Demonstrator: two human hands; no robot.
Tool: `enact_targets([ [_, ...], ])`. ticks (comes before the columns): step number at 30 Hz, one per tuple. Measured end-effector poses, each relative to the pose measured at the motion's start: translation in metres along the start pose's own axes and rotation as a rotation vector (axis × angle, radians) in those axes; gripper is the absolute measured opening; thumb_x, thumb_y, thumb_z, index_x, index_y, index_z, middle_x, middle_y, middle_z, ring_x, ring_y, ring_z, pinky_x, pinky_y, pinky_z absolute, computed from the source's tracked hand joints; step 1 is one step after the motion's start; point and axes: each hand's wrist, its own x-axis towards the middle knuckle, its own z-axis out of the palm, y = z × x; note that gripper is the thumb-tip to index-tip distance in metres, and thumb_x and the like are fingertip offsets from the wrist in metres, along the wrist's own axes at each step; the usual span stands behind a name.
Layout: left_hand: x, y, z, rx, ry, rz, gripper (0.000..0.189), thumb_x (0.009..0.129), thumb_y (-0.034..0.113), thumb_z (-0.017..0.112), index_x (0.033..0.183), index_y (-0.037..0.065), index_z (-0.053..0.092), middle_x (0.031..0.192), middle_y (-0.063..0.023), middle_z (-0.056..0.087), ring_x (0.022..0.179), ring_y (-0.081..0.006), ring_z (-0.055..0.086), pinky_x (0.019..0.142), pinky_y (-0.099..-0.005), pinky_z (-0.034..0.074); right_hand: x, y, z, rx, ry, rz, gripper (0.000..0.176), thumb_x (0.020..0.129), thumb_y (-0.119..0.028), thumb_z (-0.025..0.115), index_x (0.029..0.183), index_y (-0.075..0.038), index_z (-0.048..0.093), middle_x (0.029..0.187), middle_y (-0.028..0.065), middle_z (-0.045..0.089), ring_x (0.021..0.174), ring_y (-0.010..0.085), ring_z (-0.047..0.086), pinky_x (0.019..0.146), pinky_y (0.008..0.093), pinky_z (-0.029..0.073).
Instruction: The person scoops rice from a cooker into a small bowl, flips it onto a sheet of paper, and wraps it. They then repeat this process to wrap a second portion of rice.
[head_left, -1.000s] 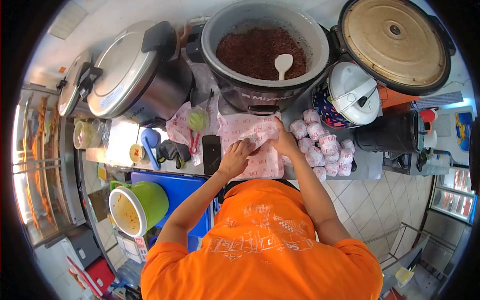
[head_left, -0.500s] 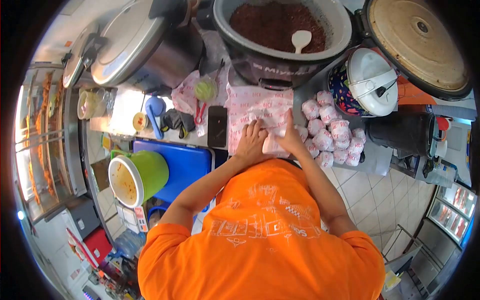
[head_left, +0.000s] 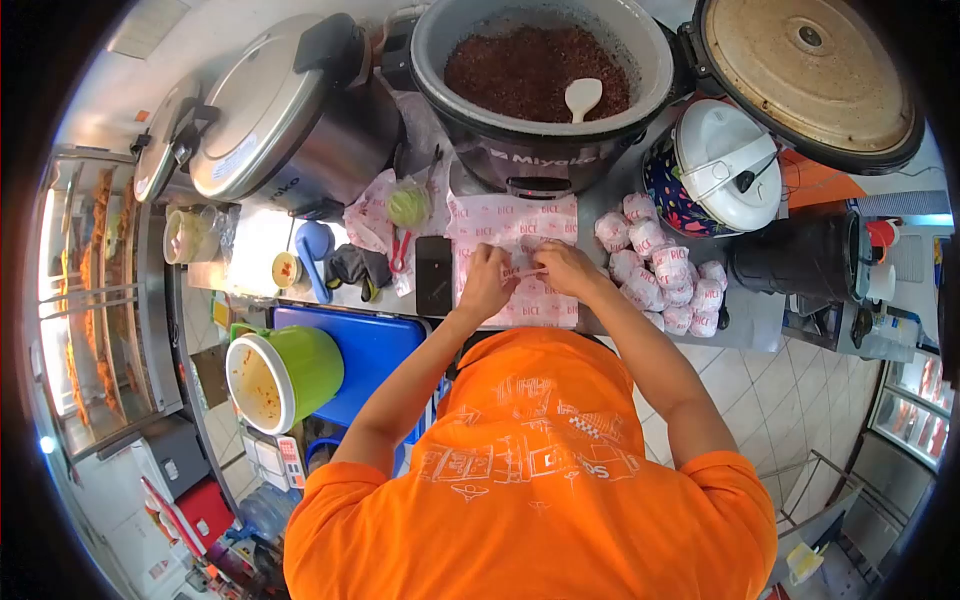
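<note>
Both hands work over a stack of white paper sheets with red "RICE" print [head_left: 512, 215], in front of the large rice cooker. My left hand [head_left: 488, 280] has its fingers bent and closed on the edge of a paper wrapper [head_left: 522, 271]. Facing it, my right hand [head_left: 565, 270] pinches the wrapper's other side. The fingers hide what, if anything, lies inside the paper. To the right sits a pile of round paper-wrapped bundles [head_left: 672, 272] with the same print.
Behind the sheets stands the open rice cooker [head_left: 545, 150] with dark red-brown rice and a white paddle [head_left: 583, 97]. A black phone [head_left: 434, 277] lies left of the sheets. A floral pot [head_left: 668, 190] stands behind the bundles. A green bucket [head_left: 305, 370] rests on a blue cooler [head_left: 375, 345].
Half a second ago my hands lay flatter on the paper around a pale folded packet at the front. Now both have moved forward and face each other, gripping the wrapper. The view has shifted slightly.
</note>
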Motion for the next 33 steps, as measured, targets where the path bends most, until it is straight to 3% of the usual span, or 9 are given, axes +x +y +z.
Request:
enact_targets([
  [7,0.000,-0.058,-0.042,-0.042,-0.225,-0.066,0.050,0.081,0.032,0.078,0.117,-0.003,0.068,0.099,-0.0247,0.069,0.096,-0.0347,0.069,0.087,-0.0417,0.053,0.006,0.010,-0.030,0.407,-0.146,0.186,0.035,0.087,-0.031,0.073,0.109,-0.004,0.073,0.104,0.0181,0.073,0.098,0.0334,0.069,0.086,0.0398,0.052],
  [9,0.007,-0.058,-0.057,-0.146,-0.431,-0.447,0.049,0.087,0.034,0.073,0.117,-0.004,0.067,0.097,-0.0250,0.070,0.094,-0.0316,0.070,0.086,-0.0385,0.053,0.013,0.029,-0.021,0.476,-0.154,0.279,0.042,0.089,-0.038,0.071,0.119,-0.009,0.072,0.108,0.0193,0.072,0.101,0.0313,0.070,0.086,0.0375,0.052],
  [14,0.005,-0.089,-0.022,-0.281,-0.206,-0.496,0.042,0.092,0.031,0.067,0.115,-0.005,0.067,0.091,-0.0277,0.069,0.092,-0.0340,0.071,0.076,-0.0411,0.054,0.025,0.039,0.006,0.280,0.147,0.313,0.033,0.089,-0.038,0.069,0.103,-0.008,0.076,0.097,0.0201,0.073,0.093,0.0376,0.070,0.083,0.0434,0.054],
  [17,0.007,-0.066,0.000,-0.019,-0.160,-0.397,0.028,0.091,0.020,0.065,0.106,-0.004,0.066,0.097,-0.0294,0.067,0.090,-0.0443,0.068,0.073,-0.0470,0.054,0.025,0.016,0.015,0.092,0.229,0.289,0.023,0.088,-0.030,0.068,0.096,-0.009,0.074,0.085,0.0213,0.072,0.085,0.0433,0.068,0.076,0.0505,0.054],
  [19,0.003,-0.055,0.012,0.058,0.158,-0.191,0.014,0.089,0.011,0.064,0.096,-0.001,0.062,0.105,-0.0289,0.061,0.088,-0.0492,0.064,0.071,-0.0518,0.054,0.026,0.005,0.020,-0.069,0.231,0.370,0.017,0.085,-0.024,0.067,0.095,-0.014,0.075,0.094,0.0160,0.072,0.090,0.0355,0.068,0.078,0.0477,0.053],
  [23,0.000,-0.041,0.008,0.273,0.079,-0.060,0.008,0.084,0.008,0.064,0.092,0.006,0.062,0.109,-0.0188,0.058,0.092,-0.0393,0.065,0.064,-0.0485,0.056,0.019,-0.007,0.025,-0.193,0.445,0.129,0.014,0.085,-0.020,0.062,0.089,-0.014,0.074,0.116,0.0129,0.064,0.106,0.0296,0.060,0.086,0.0446,0.049],
  [25,-0.005,-0.025,-0.004,0.307,-0.016,-0.155,0.013,0.082,0.010,0.066,0.095,0.007,0.066,0.118,-0.0155,0.058,0.106,-0.0366,0.060,0.077,-0.0479,0.055,0.014,-0.014,0.022,-0.358,0.366,0.037,0.015,0.084,-0.015,0.060,0.088,-0.012,0.074,0.120,0.0086,0.056,0.110,0.0281,0.053,0.094,0.0413,0.044],
  [28,-0.015,-0.016,-0.021,0.475,-0.002,0.131,0.031,0.081,0.019,0.070,0.109,0.006,0.071,0.141,-0.0151,0.049,0.132,-0.0363,0.041,0.106,-0.0512,0.033,-0.002,-0.036,-0.005,-0.370,0.212,0.068,0.017,0.085,-0.014,0.059,0.090,-0.010,0.074,0.117,0.0093,0.058,0.113,0.0296,0.053,0.099,0.0390,0.039],
  [33,-0.016,-0.045,-0.007,0.642,-0.067,0.213,0.031,0.080,0.025,0.073,0.104,0.007,0.071,0.124,-0.0114,0.055,0.120,-0.0309,0.048,0.098,-0.0459,0.037,-0.007,-0.014,0.039,-0.380,0.231,0.077,0.019,0.085,-0.013,0.059,0.092,-0.008,0.076,0.116,0.0081,0.062,0.111,0.0301,0.057,0.097,0.0426,0.046],
])
